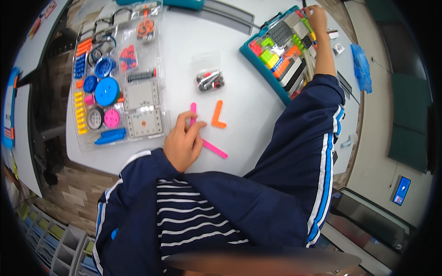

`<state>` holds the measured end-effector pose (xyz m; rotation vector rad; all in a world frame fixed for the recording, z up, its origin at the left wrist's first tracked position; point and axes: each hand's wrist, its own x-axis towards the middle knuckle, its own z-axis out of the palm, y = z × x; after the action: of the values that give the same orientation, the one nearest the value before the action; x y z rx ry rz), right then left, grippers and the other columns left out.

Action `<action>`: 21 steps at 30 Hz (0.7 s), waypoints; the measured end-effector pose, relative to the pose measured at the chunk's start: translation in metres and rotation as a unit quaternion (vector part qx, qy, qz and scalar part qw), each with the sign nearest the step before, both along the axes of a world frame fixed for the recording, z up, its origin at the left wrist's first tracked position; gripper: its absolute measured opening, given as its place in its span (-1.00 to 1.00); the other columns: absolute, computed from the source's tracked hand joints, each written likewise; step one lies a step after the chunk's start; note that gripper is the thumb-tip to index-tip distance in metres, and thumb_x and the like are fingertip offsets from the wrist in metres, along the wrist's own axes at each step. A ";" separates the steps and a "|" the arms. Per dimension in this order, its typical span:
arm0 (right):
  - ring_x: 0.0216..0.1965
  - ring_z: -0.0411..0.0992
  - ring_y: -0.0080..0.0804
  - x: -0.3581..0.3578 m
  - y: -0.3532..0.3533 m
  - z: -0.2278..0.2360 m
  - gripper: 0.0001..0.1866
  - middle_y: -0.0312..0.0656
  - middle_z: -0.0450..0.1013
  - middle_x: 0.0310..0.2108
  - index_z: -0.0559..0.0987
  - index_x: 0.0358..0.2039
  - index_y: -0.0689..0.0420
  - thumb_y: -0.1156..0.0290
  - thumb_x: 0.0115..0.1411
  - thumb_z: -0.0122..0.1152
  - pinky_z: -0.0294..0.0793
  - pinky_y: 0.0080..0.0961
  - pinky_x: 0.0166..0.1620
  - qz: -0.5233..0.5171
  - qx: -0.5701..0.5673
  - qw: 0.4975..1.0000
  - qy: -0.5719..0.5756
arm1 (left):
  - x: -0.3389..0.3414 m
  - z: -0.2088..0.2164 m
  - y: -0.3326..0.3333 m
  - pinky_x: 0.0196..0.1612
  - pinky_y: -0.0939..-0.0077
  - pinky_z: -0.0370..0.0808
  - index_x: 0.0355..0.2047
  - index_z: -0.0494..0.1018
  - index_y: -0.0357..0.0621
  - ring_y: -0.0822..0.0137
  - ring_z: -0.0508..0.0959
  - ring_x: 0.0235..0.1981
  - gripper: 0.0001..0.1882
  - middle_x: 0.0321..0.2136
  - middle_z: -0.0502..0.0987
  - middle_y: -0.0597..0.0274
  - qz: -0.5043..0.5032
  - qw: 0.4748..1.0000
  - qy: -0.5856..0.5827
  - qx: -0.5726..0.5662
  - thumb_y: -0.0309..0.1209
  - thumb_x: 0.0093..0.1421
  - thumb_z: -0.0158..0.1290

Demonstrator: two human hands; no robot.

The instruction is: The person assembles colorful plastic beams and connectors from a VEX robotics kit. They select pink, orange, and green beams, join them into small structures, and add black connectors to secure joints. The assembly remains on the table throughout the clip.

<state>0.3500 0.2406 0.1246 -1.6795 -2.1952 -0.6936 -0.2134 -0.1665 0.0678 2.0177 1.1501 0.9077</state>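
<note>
My left hand (pixel 184 143) lies low over the table with bent fingers closed about a pink building beam (pixel 215 149). Pink shows above and below the hand; whether it is one angled piece or two is hidden. Just right of it lies an orange L-shaped beam (pixel 218 116). My right hand (pixel 316 20) reaches to the far right corner of a teal tray (pixel 262 69) filled with colourful building parts. Its fingers are curled down at the tray's edge, and what they grip is hidden. A small clear box (pixel 209 81) with dark and red connectors stands between the hands.
On the left, a clear partitioned tray (pixel 142 99) holds blue wheels (pixel 107 91), grey blocks, cables and yellow parts. A blue plastic bag (pixel 361 69) hangs at the table's right edge. A small white box (pixel 338 48) sits beside the teal tray.
</note>
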 end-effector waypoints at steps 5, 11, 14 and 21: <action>-0.10 0.55 -0.13 -0.071 -0.102 0.070 -0.84 -0.02 0.62 -0.25 0.75 -0.19 0.14 0.44 0.29 0.26 0.55 -0.25 -0.02 0.027 -0.040 0.985 0.163 | -0.002 -0.004 -0.001 -0.37 0.32 0.49 -0.06 0.56 -0.17 0.24 0.50 -0.47 -0.62 0.02 0.39 0.01 0.002 1.000 -0.011 -0.003 -0.71 0.10 0.11; 0.00 0.51 -0.21 -0.245 -0.326 0.040 -0.87 -0.17 0.54 -0.13 0.70 -0.17 0.13 0.48 0.27 0.34 0.45 -0.35 0.14 0.223 -0.384 0.865 0.232 | -0.002 -0.004 -0.002 -0.37 0.32 0.50 -0.06 0.56 -0.17 0.25 0.51 -0.46 -0.68 0.01 0.38 0.04 0.002 1.000 0.009 0.000 -0.65 0.15 0.14; -0.05 0.44 -0.23 -0.289 -0.374 0.021 -0.91 -0.18 0.51 -0.16 0.71 -0.26 0.17 0.44 0.27 0.35 0.43 -0.34 0.07 0.185 -0.450 0.834 0.262 | -0.001 -0.003 -0.001 -0.36 0.33 0.50 -0.07 0.56 -0.16 0.27 0.50 -0.45 -0.70 0.02 0.38 0.08 -0.001 1.000 0.012 -0.005 -0.63 0.17 0.15; -0.08 0.44 -0.22 -0.299 -0.391 -0.009 -0.91 -0.17 0.51 -0.18 0.70 -0.25 0.17 0.46 0.25 0.35 0.43 -0.34 0.00 0.147 -0.361 0.868 0.309 | 0.000 -0.001 0.000 -0.36 0.37 0.50 -0.09 0.58 -0.16 0.30 0.49 -0.47 -0.72 0.02 0.40 0.08 0.004 1.000 0.020 -0.001 -0.62 0.18 0.16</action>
<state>0.0506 -0.1500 0.1158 -1.4662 -2.2221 0.7535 -0.2136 -0.1664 0.0672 2.0381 1.1812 0.8739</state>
